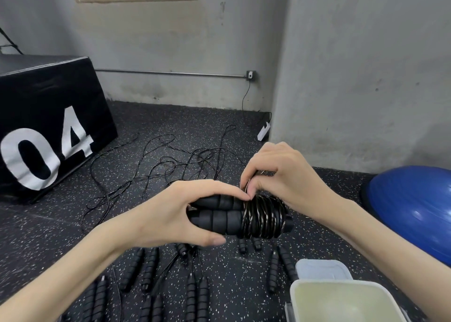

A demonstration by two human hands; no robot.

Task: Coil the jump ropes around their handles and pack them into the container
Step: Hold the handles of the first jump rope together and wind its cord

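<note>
Gripping two ribbed foam handles [214,214] side by side w/ my left hand [175,214], thumb underneath, fingers curled over top, held above the speckled rubber floor [136,116]. Glossy black cord coil [264,218] wraps their right ends. My right hand [275,175] pinches the thin cord just above the coil. More handles [148,268] lie below; translucent squarish container [341,302] sits bottom right, near a smooth blue dome [415,212].

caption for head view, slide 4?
Left hand grips paired handles while right hand winds cord around them, open container nearby.
</note>
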